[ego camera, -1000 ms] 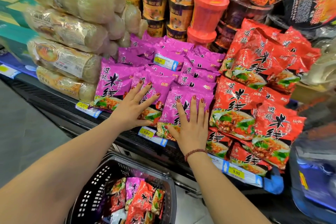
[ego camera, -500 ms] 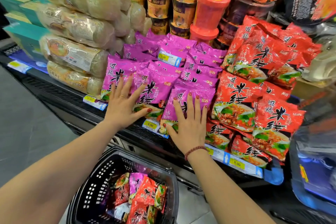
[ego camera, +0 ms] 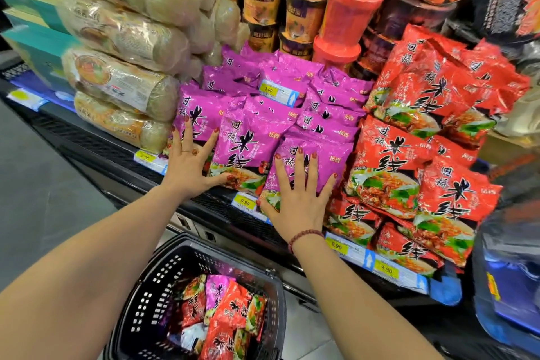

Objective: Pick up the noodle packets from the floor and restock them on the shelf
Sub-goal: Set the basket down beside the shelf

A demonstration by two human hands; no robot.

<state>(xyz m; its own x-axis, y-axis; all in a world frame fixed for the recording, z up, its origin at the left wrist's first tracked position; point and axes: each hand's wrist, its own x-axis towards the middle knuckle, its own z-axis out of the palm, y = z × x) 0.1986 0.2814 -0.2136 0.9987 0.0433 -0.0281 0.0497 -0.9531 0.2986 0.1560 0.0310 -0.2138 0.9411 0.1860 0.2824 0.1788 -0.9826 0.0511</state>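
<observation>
Left hand: fingers spread flat on purple packets (shelf front).
Right hand: fingers straight, pressing packets.

Basket below shelf w/ packets

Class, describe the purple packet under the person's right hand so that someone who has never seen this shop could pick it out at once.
On the shelf, purple packets sit in the middle, red packets to their right. Take the purple front row, the packet beside the red ones. It alone has the right hand pressed flat on it.
</observation>
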